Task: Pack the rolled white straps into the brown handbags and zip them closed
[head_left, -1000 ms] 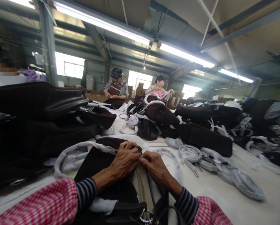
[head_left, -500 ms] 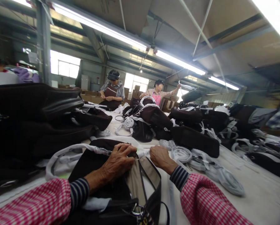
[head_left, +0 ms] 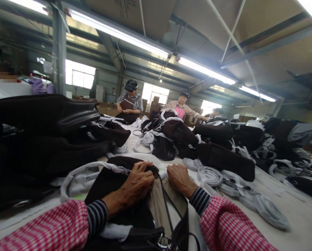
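A pale worktable (head_left: 304, 219) stretches across a workshop beneath tube lights (head_left: 208, 71), loaded with dark bags piled high at left (head_left: 41, 118) and heaped farther back at center (head_left: 178, 132). Beyond it, a worker in a brown apron (head_left: 128, 104) looks down at their hands, while another in a pink apron (head_left: 180, 112) extends an arm toward the bags at right. In the foreground, a dark handbag (head_left: 135, 218) with beige lining (head_left: 157, 205) lies on the table directly before the camera wearer, its white-wrapped handle (head_left: 93, 164) arching out to the left. The wearer's left hand (head_left: 138, 183) grips the bag's far top edge, fingers bent over it; the right hand (head_left: 180, 179) is curled closed just beside the opening, though whether it grips anything cannot be told. White-wrapped coiled straps (head_left: 209, 176) lie near the right hand, and a metal ring (head_left: 164, 240) shows at the bag's near end.
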Demonstrator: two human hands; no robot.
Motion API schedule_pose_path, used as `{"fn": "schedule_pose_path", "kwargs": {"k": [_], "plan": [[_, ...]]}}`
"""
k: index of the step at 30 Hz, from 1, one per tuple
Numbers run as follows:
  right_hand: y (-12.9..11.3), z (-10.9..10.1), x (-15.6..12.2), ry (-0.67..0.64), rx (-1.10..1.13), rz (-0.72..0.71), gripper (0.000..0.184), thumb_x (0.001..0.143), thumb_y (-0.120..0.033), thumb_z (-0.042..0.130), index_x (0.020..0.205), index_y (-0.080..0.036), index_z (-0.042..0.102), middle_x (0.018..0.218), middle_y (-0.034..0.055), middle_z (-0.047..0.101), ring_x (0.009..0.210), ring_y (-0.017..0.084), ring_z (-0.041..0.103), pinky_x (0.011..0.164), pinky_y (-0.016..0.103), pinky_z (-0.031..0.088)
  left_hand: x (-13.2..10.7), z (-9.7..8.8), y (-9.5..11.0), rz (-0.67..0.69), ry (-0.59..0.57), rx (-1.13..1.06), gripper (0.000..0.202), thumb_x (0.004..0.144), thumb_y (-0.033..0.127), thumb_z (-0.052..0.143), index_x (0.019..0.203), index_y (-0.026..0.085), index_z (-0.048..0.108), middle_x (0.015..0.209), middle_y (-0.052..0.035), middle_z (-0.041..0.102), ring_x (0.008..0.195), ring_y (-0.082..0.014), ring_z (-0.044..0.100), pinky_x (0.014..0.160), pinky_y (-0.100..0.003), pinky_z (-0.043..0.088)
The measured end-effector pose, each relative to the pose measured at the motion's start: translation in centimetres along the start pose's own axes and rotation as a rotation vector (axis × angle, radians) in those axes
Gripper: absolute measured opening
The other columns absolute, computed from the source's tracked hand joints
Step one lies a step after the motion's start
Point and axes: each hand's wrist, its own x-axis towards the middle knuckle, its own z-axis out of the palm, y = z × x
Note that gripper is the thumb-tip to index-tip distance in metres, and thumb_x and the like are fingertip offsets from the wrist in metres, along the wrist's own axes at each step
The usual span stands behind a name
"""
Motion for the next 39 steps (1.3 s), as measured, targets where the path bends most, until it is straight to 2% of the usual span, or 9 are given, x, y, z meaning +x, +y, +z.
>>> {"fn": "schedule_pose_path", "kwargs": {"k": [5, 9, 12, 15, 22, 28, 32, 37, 39], "plan": [[0.1, -1.4, -2.4, 0.091, 0.101, -0.025, 0.024, 0.093, -0.013, 0.049, 0.112, -0.018, 0.064, 0.110, 0.0097, 0.069, 0.095, 0.025, 0.070, 0.073, 0.030, 0.046, 0.3, -0.6, 0.4, -0.040, -0.034, -0.030, 0.010, 0.084, 0.012, 0.065, 0.081, 0.022, 0.067, 0.087, -0.0019, 0.072, 0.130, -0.0301, 0.048, 0.108, -0.050, 0.030], [-1.2, -2.5, -4.1, 0.221, 0.434, -0.150, 0.024, 0.090, -0.016, 0.055, 0.112, -0.022, 0.064, 0.115, 0.0047, 0.066, 0.096, 0.020, 0.067, 0.077, 0.026, 0.044, 0.2, 0.0, 0.0, -0.027, -0.002, -0.004, 0.013, 0.084, 0.011, 0.062, 0.080, 0.022, 0.067, 0.085, -0.0028, 0.071, 0.129, -0.0298, 0.049, 0.107, -0.049, 0.032], [-2.8, -2.2, -4.4, 0.212, 0.597, -0.226, 0.021, 0.088, -0.012, 0.056, 0.105, -0.020, 0.063, 0.106, 0.0050, 0.068, 0.095, 0.020, 0.066, 0.079, 0.026, 0.043, 0.0, 0.4, -0.3, -0.019, 0.022, 0.028, 0.015, 0.088, 0.011, 0.058, 0.086, 0.022, 0.067, 0.084, -0.0030, 0.070, 0.127, -0.0293, 0.050, 0.106, -0.049, 0.033], [-3.9, -1.4, -4.0, 0.208, 0.717, -0.212, 0.019, 0.084, -0.006, 0.055, 0.098, -0.017, 0.062, 0.094, 0.0061, 0.071, 0.089, 0.020, 0.066, 0.077, 0.026, 0.042, -0.1, 0.1, -0.3, -0.024, -0.004, 0.021, 0.017, 0.091, 0.010, 0.055, 0.091, 0.023, 0.067, 0.084, -0.0022, 0.071, 0.127, -0.0285, 0.050, 0.105, -0.048, 0.034], [-3.8, -0.1, -3.5, 0.179, 1.085, -0.156, 0.022, 0.081, -0.008, 0.057, 0.097, -0.018, 0.067, 0.074, -0.0005, 0.068, 0.069, 0.015, 0.062, 0.067, 0.023, 0.042, 0.1, -0.7, 0.1, -0.048, -0.025, -0.020, 0.014, 0.090, 0.013, 0.058, 0.083, 0.022, 0.065, 0.083, -0.0013, 0.070, 0.128, -0.0295, 0.049, 0.104, -0.050, 0.033], [-4.2, 0.2, -3.3, 0.189, 1.042, -0.101, 0.017, 0.075, -0.006, 0.056, 0.081, -0.016, 0.068, 0.068, 0.0004, 0.068, 0.065, 0.015, 0.060, 0.062, 0.023, 0.039, 0.1, -0.6, 0.1, -0.050, -0.051, -0.050, 0.013, 0.087, 0.011, 0.061, 0.084, 0.023, 0.065, 0.083, -0.0005, 0.069, 0.129, -0.0289, 0.048, 0.104, -0.049, 0.032], [-4.2, 0.6, -3.4, 0.144, 1.121, -0.046, 0.012, 0.082, -0.011, 0.056, 0.079, -0.017, 0.065, 0.060, -0.0024, 0.063, 0.055, 0.013, 0.057, 0.059, 0.023, 0.038, 0.1, -1.0, 0.3, -0.065, -0.065, -0.046, 0.013, 0.084, 0.009, 0.063, 0.082, 0.021, 0.064, 0.087, -0.0006, 0.070, 0.130, -0.0284, 0.047, 0.105, -0.047, 0.030], [-4.0, 0.7, -4.1, 0.369, 0.923, 0.012, 0.014, 0.087, -0.016, 0.063, 0.073, -0.018, 0.062, 0.076, 0.0000, 0.061, 0.073, 0.015, 0.058, 0.069, 0.027, 0.036, 0.8, -2.6, 1.1, -0.178, -0.137, -0.123, 0.010, 0.089, 0.014, 0.065, 0.082, 0.021, 0.066, 0.089, 0.0008, 0.072, 0.132, -0.0275, 0.046, 0.104, -0.044, 0.030], [-3.9, 0.5, -4.6, 0.399, 0.924, -0.012, 0.014, 0.087, -0.013, 0.061, 0.074, -0.018, 0.061, 0.083, 0.0006, 0.059, 0.077, 0.015, 0.057, 0.071, 0.027, 0.036, 1.2, -3.2, 1.2, -0.227, -0.163, -0.176, 0.008, 0.091, 0.019, 0.065, 0.084, 0.022, 0.068, 0.098, 0.0017, 0.075, 0.132, -0.0272, 0.046, 0.105, -0.044, 0.030]]}}
